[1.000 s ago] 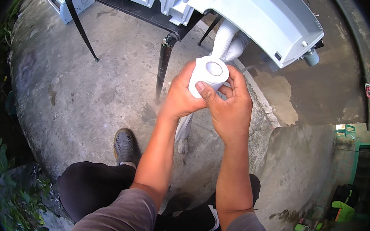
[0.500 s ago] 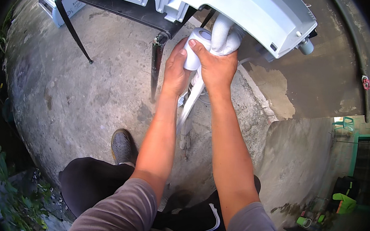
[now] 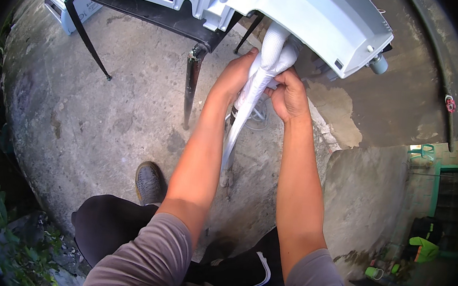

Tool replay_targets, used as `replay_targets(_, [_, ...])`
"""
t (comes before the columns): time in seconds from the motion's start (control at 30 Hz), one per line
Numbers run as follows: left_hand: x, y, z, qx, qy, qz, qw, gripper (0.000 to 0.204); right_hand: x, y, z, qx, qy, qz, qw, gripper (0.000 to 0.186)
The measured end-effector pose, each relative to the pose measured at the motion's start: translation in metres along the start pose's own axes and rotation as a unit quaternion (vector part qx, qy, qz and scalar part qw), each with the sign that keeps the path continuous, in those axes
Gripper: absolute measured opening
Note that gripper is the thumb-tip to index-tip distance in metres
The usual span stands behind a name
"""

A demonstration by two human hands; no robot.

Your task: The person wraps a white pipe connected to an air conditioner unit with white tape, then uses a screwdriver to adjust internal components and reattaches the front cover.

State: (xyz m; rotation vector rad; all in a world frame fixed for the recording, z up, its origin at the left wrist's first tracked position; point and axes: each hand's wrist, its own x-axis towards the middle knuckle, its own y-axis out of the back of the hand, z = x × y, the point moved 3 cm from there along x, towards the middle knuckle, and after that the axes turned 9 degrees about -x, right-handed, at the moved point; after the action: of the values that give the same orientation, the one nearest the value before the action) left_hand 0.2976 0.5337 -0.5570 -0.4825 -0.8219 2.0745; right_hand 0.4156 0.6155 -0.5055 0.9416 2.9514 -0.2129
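A white plastic housing (image 3: 320, 22) rests on a black metal frame (image 3: 190, 89), with insulated pipes (image 3: 275, 48) hanging from its underside. A long white strip of tape (image 3: 242, 119) runs down the bundle toward the floor. My left hand (image 3: 234, 77) is closed against the bundle's left side, its fingertips behind it. My right hand (image 3: 289, 99) is curled at the right side, fingers on white material partly hidden by the pipes. The tape roll is out of sight. A loose pale coiled line (image 3: 258, 113) lies behind the bundle.
A concrete floor (image 3: 88, 118) spreads below, with a white box (image 3: 76, 15) at back left. A dark wall (image 3: 386, 108) carries a pipe with a red valve (image 3: 449, 103) on the right. Green items (image 3: 423, 247) sit at lower right, plants (image 3: 11, 232) at lower left.
Both hands moved up to the pipe bundle with the roll, which has disappeared behind it. My right hand has since shifted rightward, and the white strip now hangs along the bundle.
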Motion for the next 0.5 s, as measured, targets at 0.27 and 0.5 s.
replay_targets(0.27, [-0.073, -0.039, 0.018, 0.303, -0.348, 0.064, 0.885, 0.059, -0.029, 0.011, -0.006, -0.114, 0.101, 0.026, 0.988, 0.065])
replay_targets(0.5, [-0.048, -0.013, 0.007, 0.233, -0.216, -0.015, 0.948, 0.049, -0.042, 0.01, -0.022, -0.086, 0.092, 0.028, 0.992, 0.06])
